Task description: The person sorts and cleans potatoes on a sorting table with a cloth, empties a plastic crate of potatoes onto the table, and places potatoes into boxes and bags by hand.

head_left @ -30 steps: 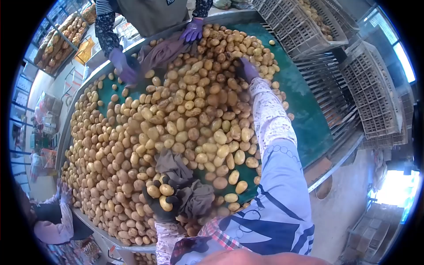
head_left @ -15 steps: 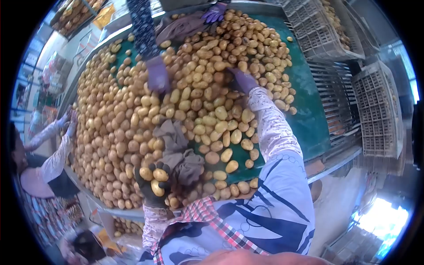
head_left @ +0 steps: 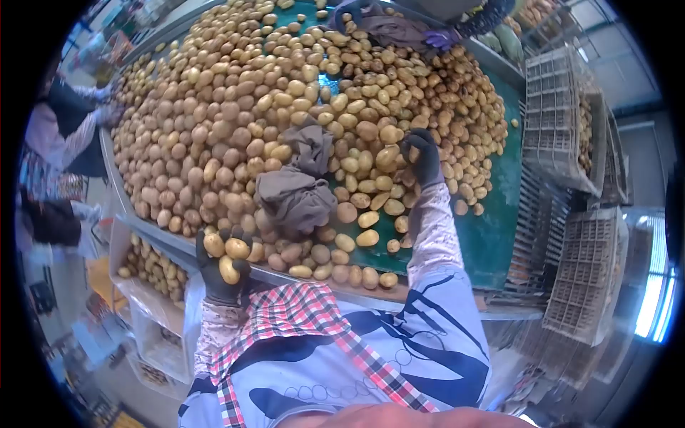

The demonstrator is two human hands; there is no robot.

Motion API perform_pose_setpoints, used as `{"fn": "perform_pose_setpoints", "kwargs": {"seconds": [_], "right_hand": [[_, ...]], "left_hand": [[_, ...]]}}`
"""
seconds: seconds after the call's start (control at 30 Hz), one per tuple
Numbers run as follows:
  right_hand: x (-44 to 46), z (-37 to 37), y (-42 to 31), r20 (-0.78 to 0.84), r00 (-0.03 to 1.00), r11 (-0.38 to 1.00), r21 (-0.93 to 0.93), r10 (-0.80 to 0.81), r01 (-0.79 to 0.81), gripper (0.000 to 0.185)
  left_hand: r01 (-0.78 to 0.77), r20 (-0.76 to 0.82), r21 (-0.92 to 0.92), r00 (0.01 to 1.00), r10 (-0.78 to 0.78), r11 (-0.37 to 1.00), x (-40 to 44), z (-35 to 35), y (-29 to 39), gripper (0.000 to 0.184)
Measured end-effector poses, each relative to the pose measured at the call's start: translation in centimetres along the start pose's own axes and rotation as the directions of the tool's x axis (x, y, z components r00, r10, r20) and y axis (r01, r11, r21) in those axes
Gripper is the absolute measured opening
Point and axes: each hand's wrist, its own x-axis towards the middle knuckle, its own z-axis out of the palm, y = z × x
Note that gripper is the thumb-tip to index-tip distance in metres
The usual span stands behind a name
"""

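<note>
My left hand (head_left: 222,269), in a dark glove, is closed around three potatoes (head_left: 237,248) beside the table's near edge. My right hand (head_left: 426,158), also dark-gloved, reaches into the heap of potatoes (head_left: 214,121) at the right of centre. Its fingers are bent round a potato (head_left: 411,158), which the glove partly covers. Between the two hands a crumpled grey-brown cloth (head_left: 296,200) lies on the heap. Loose potatoes, among them one oval potato (head_left: 367,238), rest on the green table surface (head_left: 478,246) near my right forearm.
A co-worker's purple-gloved hand (head_left: 442,38) is at the far side beside a brown cloth (head_left: 392,28). At the left edge stands another person (head_left: 61,135). Plastic crates (head_left: 585,274) line the right, past a slatted grate (head_left: 524,207). A box of potatoes (head_left: 153,267) stands below left.
The view has shifted. A co-worker's arm that reached into the middle of the heap has withdrawn to the far side. My right hand has come nearer; my left still holds its potatoes.
</note>
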Motion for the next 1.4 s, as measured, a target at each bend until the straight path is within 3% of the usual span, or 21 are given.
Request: {"fn": "perform_pose_setpoints", "kwargs": {"seconds": [0.1,0.23,0.33,0.4,0.43,0.53,0.63,0.7,0.8,0.87,0.97,1.0,1.03,1.13,1.17,1.2,1.23,1.27,1.3,1.37,1.4], "right_hand": [[-0.9,0.4,-1.0,0.105,0.897,0.735,-0.535,-0.43,0.416,0.04],[2.3,2.5,1.9,-0.068,0.996,0.993,-0.113,-0.053,0.045,0.035],[4.1,4.5,-1.2,0.199,0.98,0.839,-0.532,-0.005,0.112,0.057],[5.3,6.3,-1.5,0.409,0.912,0.603,-0.717,-0.043,0.35,0.063],[5.6,7.2,-2.2,0.37,0.924,0.581,-0.775,0.098,0.249,0.063],[4.0,10.8,-7.9,0.27,0.915,0.526,-0.847,0.301,0.077,0.06],[2.1,15.4,-12.8,0.44,0.895,0.938,-0.338,0.08,0.083,0.054],[-1.7,21.5,-18.1,0.603,0.762,0.946,0.037,0.236,-0.323,0.049],[-6.9,31.9,-20.1,0.846,0.492,0.845,0.099,0.207,-0.525,0.047],[-10.6,38.9,-22.9,0.937,0.281,0.756,0.028,0.209,-0.654,0.043],[-12.5,45.3,-23.4,0.955,0.001,0.662,-0.205,0.296,-0.721,0.043],[-12.1,46.4,-21.6,0.976,0.029,0.667,-0.126,0.217,-0.734,0.035],[-11.3,46.3,-21.4,0.937,0.171,0.648,-0.072,0.305,-0.758,0.031],[-4.7,42.1,-16.8,0.701,0.713,0.991,0.083,0.016,-0.104,0.043],[-2.3,38.8,-14.9,0.541,0.836,0.988,-0.056,-0.091,0.144,0.044],[0.2,35.6,-13.1,0.353,0.915,0.912,-0.28,-0.193,0.301,0.046],[0.6,32.3,-15.1,0.285,0.934,0.734,-0.584,-0.214,0.346,0.052],[0.1,29.3,-14.4,0.245,0.949,0.586,-0.746,-0.201,0.316,0.054],[-0.7,26.5,-13.0,0.202,0.96,0.41,-0.872,-0.196,0.267,0.056],[-3.1,21.2,-4.4,0.246,0.964,0.482,-0.836,-0.096,0.261,0.058],[-5.3,20.8,-5.5,0.264,0.958,0.59,-0.758,-0.109,0.276,0.059]], "left_hand": [[-0.129,-0.041,0.168,0.99,0.138,0.977,-2.4,-3.1,0.1,0.031],[-0.154,-0.027,-0.063,0.988,0.152,0.986,-4.3,-7.2,2.3,0.035],[-0.193,-0.065,-0.17,0.981,0.184,0.966,-5.3,-10.2,5.2,0.035],[-0.41,-0.062,0.686,0.79,0.61,0.601,-5.4,-13.0,7.8,0.039],[-0.221,0.257,0.964,0.619,0.742,-0.15,-5.1,-17.1,8.1,0.043],[0.129,-0.009,0.988,0.612,0.791,-0.088,-6.1,-23.6,10.1,0.04],[0.216,-0.102,0.974,0.672,0.733,-0.062,-7.1,-27.0,10.8,0.032],[0.125,0.034,0.973,0.76,0.65,-0.196,-8.3,-34.0,8.0,0.03],[0.18,0.18,0.831,0.808,0.561,-0.526,-7.9,-41.9,3.4,0.038],[0.304,-0.102,0.895,0.851,0.515,-0.325,-9.1,-43.3,2.6,0.039],[0.492,-0.271,0.667,0.86,0.432,-0.56,-12.3,-35.9,6.0,0.038],[0.511,-0.247,0.6,0.85,0.465,-0.616,-13.3,-36.1,6.3,0.037],[0.559,-0.239,0.663,0.788,0.567,-0.497,-14.1,-40.9,5.5,0.037],[0.297,-0.343,0.931,0.504,0.793,0.214,-15.1,-45.6,4.7,0.038],[0.054,-0.436,0.889,0.406,0.803,0.455,-15.3,-46.1,4.7,0.038],[0.007,-0.397,0.906,0.358,0.845,0.423,-15.1,-46.0,5.0,0.036],[-0.036,-0.357,0.922,0.308,0.882,0.386,-15.0,-45.8,5.2,0.035],[0.142,-0.146,0.984,0.328,0.933,0.104,-14.0,-44.2,6.0,0.032],[-0.082,-0.245,0.957,0.276,0.929,0.277,-12.3,-39.3,6.6,0.032],[-0.508,-0.503,0.657,0.256,0.825,0.558,-8.7,-27.9,8.6,0.032],[-0.452,-0.525,0.622,0.367,0.768,0.64,-7.1,-24.5,8.9,0.036]]}}
